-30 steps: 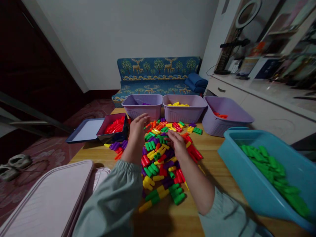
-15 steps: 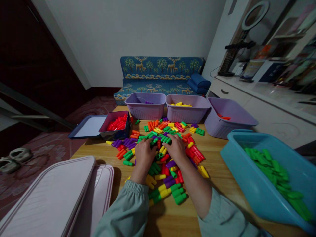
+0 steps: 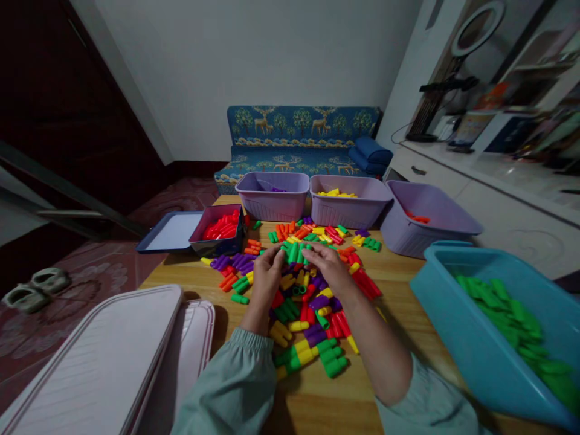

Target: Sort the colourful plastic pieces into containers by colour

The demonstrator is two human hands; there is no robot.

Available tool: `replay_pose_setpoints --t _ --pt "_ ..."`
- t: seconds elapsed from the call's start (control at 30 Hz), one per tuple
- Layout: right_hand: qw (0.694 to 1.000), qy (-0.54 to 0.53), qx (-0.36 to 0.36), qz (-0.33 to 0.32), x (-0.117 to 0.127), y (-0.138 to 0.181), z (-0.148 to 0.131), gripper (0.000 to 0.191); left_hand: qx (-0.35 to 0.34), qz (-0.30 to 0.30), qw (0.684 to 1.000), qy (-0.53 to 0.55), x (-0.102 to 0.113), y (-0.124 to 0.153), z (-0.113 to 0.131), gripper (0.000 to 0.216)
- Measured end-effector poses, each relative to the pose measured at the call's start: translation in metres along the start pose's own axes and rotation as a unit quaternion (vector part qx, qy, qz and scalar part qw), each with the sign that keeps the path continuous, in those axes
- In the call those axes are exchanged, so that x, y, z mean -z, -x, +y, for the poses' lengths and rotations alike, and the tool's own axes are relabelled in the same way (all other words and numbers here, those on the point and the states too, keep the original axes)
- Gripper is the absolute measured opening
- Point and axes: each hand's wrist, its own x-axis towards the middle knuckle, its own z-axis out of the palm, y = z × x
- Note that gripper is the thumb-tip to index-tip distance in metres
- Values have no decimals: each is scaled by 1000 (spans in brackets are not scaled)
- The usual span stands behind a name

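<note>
Above the middle of a mixed pile of plastic bullet-shaped building blocks (image 3: 312, 305), both my hands grip a joined row of green blocks (image 3: 295, 252). My left hand (image 3: 267, 275) pinches its left end between thumb and fingers. At the right end, my right hand (image 3: 327, 263) is closed on it the same way. Red, yellow, purple, orange and green blocks lie beneath and around my hands, some joined in rows, some loose. My palms and wrists cover part of the pile.
Lilac bins hold purple (image 3: 272, 205), yellow (image 3: 348, 208) and orange blocks (image 3: 419, 219) along the table's back. A turquoise bin (image 3: 457, 326) with green blocks stands right. A box (image 3: 217, 246) of red blocks is at left, near pale lids (image 3: 99, 356).
My hands have lifted the green blocks up off the pile, holding them at both ends. The whole view has shifted slightly.
</note>
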Motion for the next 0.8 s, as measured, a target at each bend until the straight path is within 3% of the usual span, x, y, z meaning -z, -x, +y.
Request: replay_pose_setpoints --t 0.13,0.2,0.27,0.33,0.4,0.5,0.63,0.73,0.8 --pt "999 36 -1 34 -11 4 5 23 4 -22 1000 -4 4 0 -1 37" --pt "998 30 -7 47 -12 4 11 32 9 -53 998 -25 5 0 -3 38" --pt "999 33 -12 31 -9 3 15 43 1 -86 994 -66 6 0 -3 36" --pt "998 55 -20 14 -4 1 17 42 -15 -119 984 -131 8 0 2 36" --pt "996 73 -25 33 3 -2 17 34 -27 -152 964 -215 14 0 13 36" --pt "991 44 -28 121 13 -6 13 29 -42 -210 919 -331 24 2 41 26" --pt "984 -26 -54 166 21 -8 6 29 -23 -342 850 -400 26 13 68 27" --pt "984 -49 -72 155 20 -8 3 31 -32 -356 807 -470 16 21 66 36" --pt "983 -71 -83 145 19 -7 2 32 -39 -332 799 -500 9 22 59 32"
